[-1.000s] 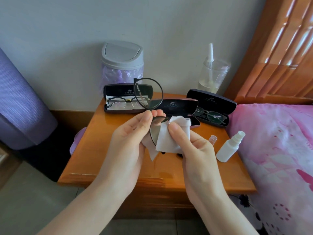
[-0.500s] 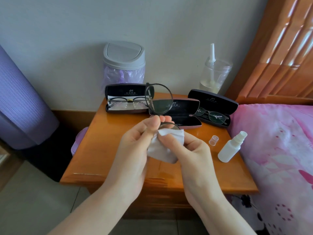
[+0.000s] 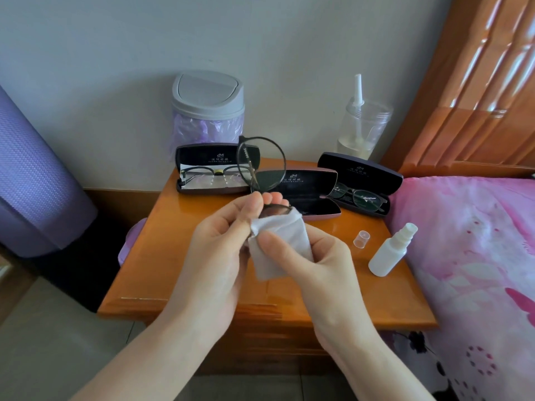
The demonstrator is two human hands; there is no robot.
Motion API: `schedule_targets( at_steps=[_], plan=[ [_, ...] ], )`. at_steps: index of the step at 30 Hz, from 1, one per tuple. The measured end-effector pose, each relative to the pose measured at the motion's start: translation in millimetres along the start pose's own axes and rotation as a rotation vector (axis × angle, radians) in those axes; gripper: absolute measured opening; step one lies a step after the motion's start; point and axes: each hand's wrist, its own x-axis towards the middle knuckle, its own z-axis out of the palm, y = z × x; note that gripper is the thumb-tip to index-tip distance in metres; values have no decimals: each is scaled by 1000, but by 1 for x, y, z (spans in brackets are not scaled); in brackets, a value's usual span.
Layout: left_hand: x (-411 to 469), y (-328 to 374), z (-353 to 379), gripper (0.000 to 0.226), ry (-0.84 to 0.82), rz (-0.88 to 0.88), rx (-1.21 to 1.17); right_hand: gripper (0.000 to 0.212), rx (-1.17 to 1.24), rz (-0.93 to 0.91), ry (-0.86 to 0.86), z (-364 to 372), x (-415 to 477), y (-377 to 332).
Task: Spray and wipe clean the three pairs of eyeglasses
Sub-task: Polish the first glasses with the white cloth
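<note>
Cloth (image 3: 285, 247) raised over glasses (image 3: 262, 169) | left grip (image 3: 215, 256) pinches glasses | right grip (image 3: 324, 261) pinches cloth

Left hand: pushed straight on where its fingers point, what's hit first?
Probably the open, empty dark glasses case just beyond the left hand, though the hand may be raised above it; depth is unclear.

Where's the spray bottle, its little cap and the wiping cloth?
spray bottle (image 3: 386, 257): head view, on its white body.
cap (image 3: 361, 239): head view, on its clear side wall.
cloth (image 3: 289, 227): head view, on its upper part.
</note>
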Motion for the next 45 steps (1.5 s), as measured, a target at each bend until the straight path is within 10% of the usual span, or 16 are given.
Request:
schedule_targets(
  at_steps=[12, 32, 45],
  plan=[
    [6, -7, -9, 22, 137, -105, -214, 29, -229, -8, -168, -17, 9, -3],
    [3, -18, -3, 26, 56, -124, -187, 29, 75, 83, 189, -1, 1, -3],
    [11, -21, -19, 25, 57, -45, -73, 25, -64, 64, -52, -7, 0, -2]
  ],
)
